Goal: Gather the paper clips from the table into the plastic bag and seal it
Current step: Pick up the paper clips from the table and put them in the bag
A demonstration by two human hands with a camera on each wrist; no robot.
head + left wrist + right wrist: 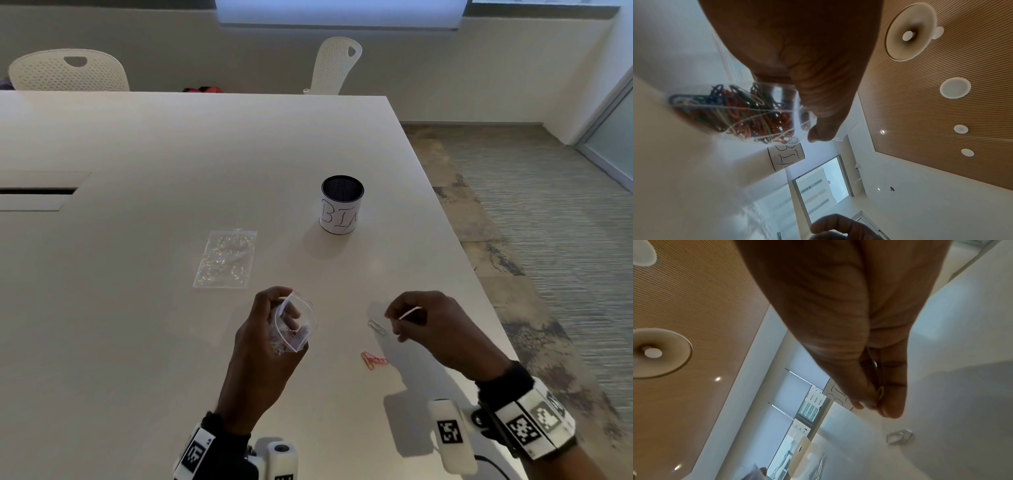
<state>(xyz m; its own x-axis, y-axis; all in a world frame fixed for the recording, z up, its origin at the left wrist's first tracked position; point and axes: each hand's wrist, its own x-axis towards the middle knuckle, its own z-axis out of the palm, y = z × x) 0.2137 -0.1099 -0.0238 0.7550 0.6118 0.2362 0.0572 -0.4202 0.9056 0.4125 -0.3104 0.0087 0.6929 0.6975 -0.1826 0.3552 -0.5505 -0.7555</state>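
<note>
Many coloured clips (740, 112) inside plastic bag (777, 97)

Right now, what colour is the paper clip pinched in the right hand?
Yellow: the paper clip shows between the right hand's fingers, best in the right wrist view.

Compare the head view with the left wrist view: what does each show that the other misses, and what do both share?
Head view only: a silver clip and a pink clip on the table, a flat spare bag.
Left wrist view only: the clips' many colours.
Both: the left hand gripping the open plastic bag, the labelled cup, the right hand.
</note>
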